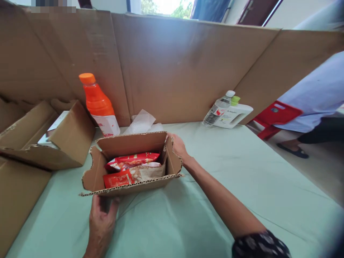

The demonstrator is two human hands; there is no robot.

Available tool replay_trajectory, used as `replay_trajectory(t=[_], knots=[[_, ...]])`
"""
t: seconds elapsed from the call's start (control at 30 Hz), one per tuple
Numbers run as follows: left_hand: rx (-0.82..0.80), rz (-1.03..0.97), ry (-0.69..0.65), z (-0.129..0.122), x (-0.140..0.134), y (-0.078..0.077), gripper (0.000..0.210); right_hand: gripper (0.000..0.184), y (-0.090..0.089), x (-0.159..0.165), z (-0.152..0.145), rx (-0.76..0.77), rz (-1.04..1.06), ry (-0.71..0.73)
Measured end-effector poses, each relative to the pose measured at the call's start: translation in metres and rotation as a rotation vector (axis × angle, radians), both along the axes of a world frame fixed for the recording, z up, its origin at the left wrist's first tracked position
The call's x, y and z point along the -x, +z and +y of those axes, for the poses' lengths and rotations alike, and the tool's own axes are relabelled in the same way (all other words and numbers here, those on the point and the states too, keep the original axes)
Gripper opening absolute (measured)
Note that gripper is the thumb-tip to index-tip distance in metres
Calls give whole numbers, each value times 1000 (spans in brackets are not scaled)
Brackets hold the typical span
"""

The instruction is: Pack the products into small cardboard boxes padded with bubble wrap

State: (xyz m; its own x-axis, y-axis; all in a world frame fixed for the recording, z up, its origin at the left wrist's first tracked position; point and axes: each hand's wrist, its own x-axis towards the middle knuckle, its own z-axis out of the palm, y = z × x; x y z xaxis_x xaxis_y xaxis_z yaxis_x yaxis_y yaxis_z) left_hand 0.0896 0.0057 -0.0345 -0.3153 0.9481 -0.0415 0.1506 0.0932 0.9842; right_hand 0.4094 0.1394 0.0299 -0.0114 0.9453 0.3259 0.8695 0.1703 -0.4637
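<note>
- Open cardboard box [131, 145]: middle of the cloth-covered tabletop [215, 172], top open, wavy-cut rims on its short ends. Can't tell if its base is touching the cloth or raised.
- Inside the box: two snack packets side by side. Red packet [139, 157] at the far wall, red-and-beige packet [145, 175] along the near wall.
- Right hand [178, 146]: on the box's far right corner, holding it there. Fingers mostly hidden behind the cardboard. Patterned dark sleeve [258, 247] on that arm.
- Left hand [102, 218]: at the near wall, toward its left end, thumb and fingers apart and pointing up to the box. Tips go out of sight under the rim, so can't tell how firm that grip is.
- Behind the box, left: orange bottle [99, 102], orange cap, white label, looks tilted. Crumpled clear plastic [141, 122] just beside it.
- Back right: clear bottle [216, 111], white cap, leaning by a white jug [236, 114] with green cap. Both well apart from the box.
- Left side: another cardboard box [67, 147], a white item [57, 120] in it.
- Tall cardboard wall [199, 71] across the back.
- Far right: person in light blue top [319, 86], red chair [285, 113], dark slipper [294, 152] on the floor.
</note>
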Motion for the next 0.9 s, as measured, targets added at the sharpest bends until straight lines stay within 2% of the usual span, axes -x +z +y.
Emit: replay_trajectory(t=[0.07,0.13,0.2,0.23,0.3,0.4,0.53,0.63,0.7,0.77,0.83,0.9], knots=[[47,12,1,0,4,-5,56,29,-3,5,36,1,110,-36],[79,30,3,-1,8,-9,58,17,-4,2,57,-13,235,-87],[79,32,6,0,9,-11,58,13,0,-11,60,-56,369,-162],[69,25,4,0,8,-10,57,17,3,-21,54,-82,441,-204],[40,1,3,1,5,-7,55,31,14,-44,29,-128,589,-278],[23,-28,-5,4,-1,2,58,43,34,-72,-35,-166,781,-342],[-69,30,72,-5,-1,21,77,41,47,-69,-134,-141,979,-383],[-214,123,101,-33,2,35,81,41,40,-44,-194,42,1167,-410],[-248,141,25,-57,1,41,73,41,27,-23,-222,154,1219,-389],[-208,175,-78,-78,-2,43,64,40,12,-5,-239,242,1218,-338],[-162,224,-155,-93,-4,43,57,41,1,7,-250,305,1126,-309],[-161,283,-220,-101,-5,43,50,42,-2,10,-258,268,896,-344]])
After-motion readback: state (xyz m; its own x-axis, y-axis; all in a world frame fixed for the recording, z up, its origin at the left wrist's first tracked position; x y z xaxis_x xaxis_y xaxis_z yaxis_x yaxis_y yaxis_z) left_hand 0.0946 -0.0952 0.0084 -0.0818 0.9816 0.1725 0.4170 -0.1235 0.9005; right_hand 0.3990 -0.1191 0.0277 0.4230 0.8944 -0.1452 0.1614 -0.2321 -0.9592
